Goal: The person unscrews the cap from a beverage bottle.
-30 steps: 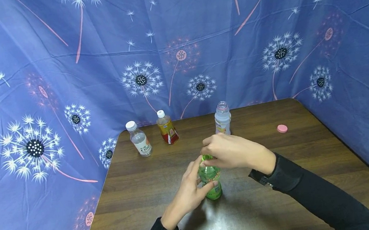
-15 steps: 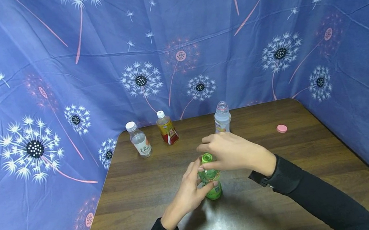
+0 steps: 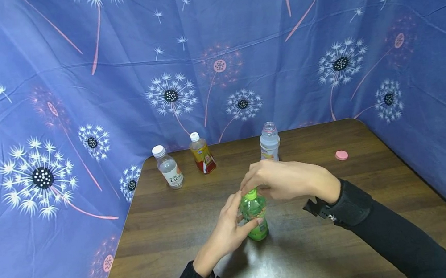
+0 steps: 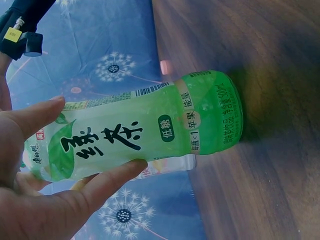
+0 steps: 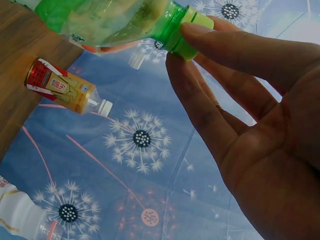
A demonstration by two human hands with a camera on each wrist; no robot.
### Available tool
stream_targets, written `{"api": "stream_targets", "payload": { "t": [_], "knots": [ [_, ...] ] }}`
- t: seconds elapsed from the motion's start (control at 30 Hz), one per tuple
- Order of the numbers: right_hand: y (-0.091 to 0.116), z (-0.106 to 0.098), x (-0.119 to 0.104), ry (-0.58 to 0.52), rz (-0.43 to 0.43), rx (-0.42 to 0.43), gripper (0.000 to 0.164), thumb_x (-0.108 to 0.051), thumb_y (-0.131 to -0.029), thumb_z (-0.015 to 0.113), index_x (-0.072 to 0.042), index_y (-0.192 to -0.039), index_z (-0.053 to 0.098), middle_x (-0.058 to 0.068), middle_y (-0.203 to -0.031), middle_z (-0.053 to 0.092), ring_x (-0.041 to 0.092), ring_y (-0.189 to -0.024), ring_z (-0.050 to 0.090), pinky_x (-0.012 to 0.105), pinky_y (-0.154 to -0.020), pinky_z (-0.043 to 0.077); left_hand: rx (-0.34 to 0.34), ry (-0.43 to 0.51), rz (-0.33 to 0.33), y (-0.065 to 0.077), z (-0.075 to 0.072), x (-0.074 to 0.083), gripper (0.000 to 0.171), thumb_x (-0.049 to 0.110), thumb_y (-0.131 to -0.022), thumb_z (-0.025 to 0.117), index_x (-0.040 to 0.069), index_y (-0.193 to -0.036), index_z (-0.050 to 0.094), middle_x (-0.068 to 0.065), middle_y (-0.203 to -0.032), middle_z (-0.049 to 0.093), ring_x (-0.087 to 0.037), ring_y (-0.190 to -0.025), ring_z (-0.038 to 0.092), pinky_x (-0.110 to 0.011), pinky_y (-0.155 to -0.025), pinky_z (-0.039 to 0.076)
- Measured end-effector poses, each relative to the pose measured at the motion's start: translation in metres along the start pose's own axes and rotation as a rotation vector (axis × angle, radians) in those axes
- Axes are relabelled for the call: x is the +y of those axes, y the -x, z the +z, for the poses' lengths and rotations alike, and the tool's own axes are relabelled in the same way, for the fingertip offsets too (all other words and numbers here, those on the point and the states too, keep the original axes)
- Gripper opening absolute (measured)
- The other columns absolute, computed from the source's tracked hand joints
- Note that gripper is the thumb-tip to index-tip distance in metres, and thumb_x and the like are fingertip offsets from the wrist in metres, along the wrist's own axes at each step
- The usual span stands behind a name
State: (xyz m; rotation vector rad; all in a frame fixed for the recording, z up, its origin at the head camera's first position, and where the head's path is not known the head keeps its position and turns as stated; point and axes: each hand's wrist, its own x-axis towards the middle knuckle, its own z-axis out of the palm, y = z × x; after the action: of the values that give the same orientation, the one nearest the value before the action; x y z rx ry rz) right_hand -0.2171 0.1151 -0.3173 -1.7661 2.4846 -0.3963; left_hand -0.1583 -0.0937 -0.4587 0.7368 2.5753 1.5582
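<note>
The left hand (image 3: 225, 235) curls its fingers round a translucent green plastic bottle (image 4: 132, 127), likely steadying it; the right hand (image 3: 285, 178) pinches its round lime-green plastic cap (image 5: 185, 49)

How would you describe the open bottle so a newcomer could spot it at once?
Look across the brown table to its far side, by the blue curtain. The open bottle stands rightmost, partly hidden by the right hand. Unlike the two white-capped bottles, it has no cap.

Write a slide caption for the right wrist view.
The right hand pinches the light green cap on a green bottle; a red-and-yellow bottle stands in the background.
</note>
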Motion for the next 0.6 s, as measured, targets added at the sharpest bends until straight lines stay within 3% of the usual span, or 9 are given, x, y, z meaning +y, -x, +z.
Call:
{"api": "stream_targets", "payload": {
  "t": [0.4, 0.6],
  "knots": [
    [-0.001, -0.0012, 0.0015, 0.002, 0.021, -0.015, 0.037, -0.002, -0.091, 0.069, -0.02, -0.123, 0.074, -0.007, -0.117, 0.071, 0.01, -0.109, 0.064, 0.029, -0.093, 0.058, 0.004, -0.003, -0.013, -0.0012, 0.0004, 0.0023, 0.084, 0.029, -0.093, 0.075, 0.045, -0.157, 0.023, -0.004, -0.138, 0.048, -0.025, -0.127, 0.056, -0.041, -0.095, 0.059],
    [-0.0023, 0.0024, -0.0028, 0.083, 0.031, 0.018, 0.028, -0.016, -0.091, 0.076, -0.017, -0.119, 0.075, -0.007, -0.097, 0.066, 0.008, -0.088, 0.062, 0.022, -0.076, 0.055, 0.004, -0.035, -0.011, 0.0002, 0.0011, 0.0028, 0.083, 0.027, -0.093, 0.075, 0.044, -0.156, 0.024, -0.003, -0.134, 0.048, -0.023, -0.126, 0.056, -0.04, -0.095, 0.059]
  ]
}}
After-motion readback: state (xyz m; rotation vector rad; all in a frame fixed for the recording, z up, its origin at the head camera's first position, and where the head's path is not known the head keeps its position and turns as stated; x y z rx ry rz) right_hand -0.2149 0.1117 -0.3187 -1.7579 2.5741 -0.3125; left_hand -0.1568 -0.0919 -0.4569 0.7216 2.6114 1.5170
